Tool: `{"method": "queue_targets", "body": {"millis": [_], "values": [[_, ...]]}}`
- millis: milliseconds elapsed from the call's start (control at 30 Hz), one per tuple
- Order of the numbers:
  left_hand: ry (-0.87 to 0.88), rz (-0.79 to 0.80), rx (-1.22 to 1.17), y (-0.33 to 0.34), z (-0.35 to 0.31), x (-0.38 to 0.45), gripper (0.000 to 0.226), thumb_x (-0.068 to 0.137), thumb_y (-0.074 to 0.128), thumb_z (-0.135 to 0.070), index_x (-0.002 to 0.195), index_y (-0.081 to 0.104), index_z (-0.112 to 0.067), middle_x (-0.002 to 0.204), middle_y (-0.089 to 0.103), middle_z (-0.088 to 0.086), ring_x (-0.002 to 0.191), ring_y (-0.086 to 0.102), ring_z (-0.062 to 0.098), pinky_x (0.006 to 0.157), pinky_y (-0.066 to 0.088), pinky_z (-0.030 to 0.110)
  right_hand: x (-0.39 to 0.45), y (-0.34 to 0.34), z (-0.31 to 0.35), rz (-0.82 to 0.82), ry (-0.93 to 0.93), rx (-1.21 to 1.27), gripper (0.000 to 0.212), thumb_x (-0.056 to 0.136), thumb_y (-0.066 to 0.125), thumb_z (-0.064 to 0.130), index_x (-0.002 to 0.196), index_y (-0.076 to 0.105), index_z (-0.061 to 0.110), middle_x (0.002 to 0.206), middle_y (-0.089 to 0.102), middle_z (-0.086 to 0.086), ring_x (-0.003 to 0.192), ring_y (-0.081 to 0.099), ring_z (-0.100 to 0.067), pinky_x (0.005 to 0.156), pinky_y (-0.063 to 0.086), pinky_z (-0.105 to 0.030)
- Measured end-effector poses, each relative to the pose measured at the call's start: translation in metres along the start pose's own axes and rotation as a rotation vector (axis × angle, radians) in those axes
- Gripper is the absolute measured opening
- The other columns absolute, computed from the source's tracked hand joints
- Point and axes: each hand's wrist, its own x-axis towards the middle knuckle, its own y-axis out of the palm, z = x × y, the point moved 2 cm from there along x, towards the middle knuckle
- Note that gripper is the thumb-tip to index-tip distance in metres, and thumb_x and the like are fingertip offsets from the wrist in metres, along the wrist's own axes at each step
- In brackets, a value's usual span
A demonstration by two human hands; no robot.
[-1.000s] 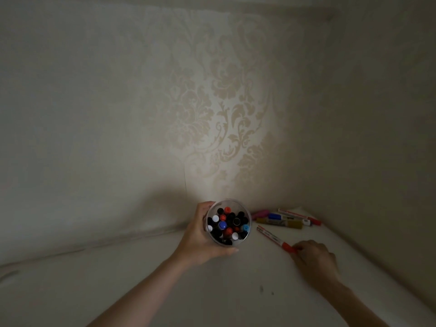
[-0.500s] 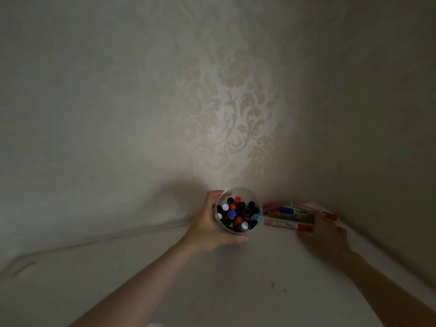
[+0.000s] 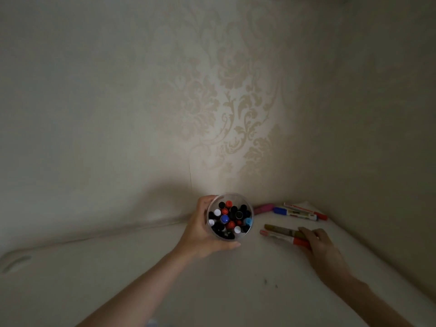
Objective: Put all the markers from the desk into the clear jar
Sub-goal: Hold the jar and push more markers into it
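The clear jar (image 3: 232,194) stands upright on the desk (image 3: 212,284), packed with several markers whose black, red, white and blue caps point up. My left hand (image 3: 200,234) grips the jar's left side. To its right, an olive marker (image 3: 280,229) and a red-and-white marker (image 3: 276,236) lie side by side. My right hand (image 3: 318,246) curls its fingers over their right ends. Further back in the corner lie a pink marker (image 3: 264,208), a blue-capped white marker (image 3: 292,213) and a red-capped white marker (image 3: 304,210).
Patterned wallpaper walls (image 3: 236,102) close off the desk at the back and on the right, meeting in a corner behind the loose markers. Two small dark specks (image 3: 270,283) mark the desk near my right forearm. The light is dim.
My right hand reached into the back group and has drawn the olive marker forward beside the red-and-white one. My left hand stays on the jar.
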Motion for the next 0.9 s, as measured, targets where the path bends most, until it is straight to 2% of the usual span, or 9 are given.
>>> {"method": "queue_targets", "body": {"millis": [100, 200, 300, 367, 433, 500, 667, 800, 900], "values": [[0.029, 0.016, 0.018, 0.001, -0.003, -0.005, 0.102, 0.049, 0.099, -0.016, 0.131, 0.041, -0.033, 0.126, 0.054, -0.031, 0.124, 0.057, 0.001, 0.094, 0.057, 0.028, -0.024, -0.028, 0.009, -0.108, 0.001, 0.181, 0.035, 0.081, 0.070, 0.015, 0.114, 0.065, 0.009, 0.097, 0.060, -0.012, 0.067, 0.054, -0.015, 0.066, 0.044, -0.022], [0.051, 0.019, 0.027, 0.003, -0.006, -0.007, 0.100, 0.050, 0.100, -0.015, 0.131, 0.042, -0.031, 0.126, 0.057, -0.028, 0.121, 0.060, 0.002, 0.093, 0.057, 0.026, -0.039, -0.068, 0.020, -0.167, 0.023, 0.261, 0.031, 0.080, 0.070, 0.014, 0.109, 0.065, 0.021, 0.096, 0.067, -0.006, 0.068, 0.062, -0.013, 0.068, 0.051, -0.027], [0.079, 0.017, 0.021, 0.005, -0.010, -0.007, 0.097, 0.050, 0.099, -0.021, 0.129, 0.044, -0.033, 0.125, 0.059, -0.024, 0.120, 0.063, 0.007, 0.091, 0.059, 0.027, -0.057, -0.120, 0.055, -0.341, -0.044, 0.326, 0.028, 0.080, 0.069, 0.016, 0.106, 0.064, 0.027, 0.090, 0.064, 0.009, 0.066, 0.064, -0.007, 0.063, 0.046, -0.009], [0.075, 0.019, 0.008, 0.006, -0.012, -0.006, 0.096, 0.051, 0.099, -0.014, 0.129, 0.046, -0.031, 0.123, 0.059, -0.025, 0.118, 0.064, 0.005, 0.089, 0.058, 0.022, -0.068, -0.148, 0.091, -0.426, -0.152, 0.415, 0.025, 0.079, 0.065, 0.022, 0.102, 0.063, 0.030, 0.092, 0.064, 0.017, 0.074, 0.063, 0.000, 0.063, 0.042, -0.001], [0.059, 0.028, -0.015, 0.006, -0.013, -0.005, 0.095, 0.053, 0.098, -0.004, 0.129, 0.047, -0.028, 0.121, 0.059, -0.027, 0.116, 0.064, 0.003, 0.085, 0.056, 0.018, -0.070, -0.156, 0.114, -0.443, -0.234, 0.495, 0.025, 0.079, 0.064, 0.020, 0.102, 0.064, 0.030, 0.094, 0.066, 0.016, 0.072, 0.065, -0.003, 0.062, 0.045, -0.003], [0.048, 0.028, -0.017, 0.006, -0.012, -0.003, 0.094, 0.053, 0.097, -0.003, 0.127, 0.046, -0.031, 0.119, 0.062, -0.023, 0.113, 0.066, 0.004, 0.082, 0.056, 0.017, -0.061, -0.149, 0.122, -0.408, -0.237, 0.545, 0.031, 0.080, 0.069, 0.012, 0.103, 0.063, 0.032, 0.091, 0.068, 0.014, 0.065, 0.066, -0.005, 0.059, 0.048, -0.007], [0.007, 0.010, -0.041, 0.002, -0.009, -0.001, 0.095, 0.055, 0.097, -0.003, 0.126, 0.042, -0.033, 0.122, 0.063, -0.022, 0.115, 0.067, 0.006, 0.089, 0.060, 0.027, -0.041, -0.132, 0.126, -0.364, -0.246, 0.419, 0.030, 0.080, 0.070, 0.011, 0.105, 0.064, 0.027, 0.090, 0.065, 0.014, 0.062, 0.064, -0.003, 0.059, 0.044, -0.004], [0.012, 0.016, -0.024, 0.000, -0.009, 0.001, 0.093, 0.055, 0.097, -0.001, 0.125, 0.041, -0.028, 0.120, 0.061, -0.028, 0.114, 0.065, 0.000, 0.086, 0.057, 0.019, -0.033, -0.123, 0.131, -0.437, -0.361, 0.248, 0.025, 0.082, 0.067, 0.014, 0.107, 0.067, 0.019, 0.090, 0.064, 0.003, 0.067, 0.059, -0.007, 0.064, 0.049, -0.018], [0.021, 0.035, -0.023, 0.000, -0.010, 0.004, 0.093, 0.055, 0.097, 0.002, 0.125, 0.041, -0.023, 0.121, 0.060, -0.030, 0.116, 0.063, -0.003, 0.086, 0.055, 0.015, -0.028, -0.117, 0.137, -0.461, -0.417, 0.114, 0.024, 0.085, 0.064, 0.014, 0.109, 0.066, 0.017, 0.090, 0.062, -0.003, 0.064, 0.059, -0.019, 0.055, 0.053, -0.032]]}}
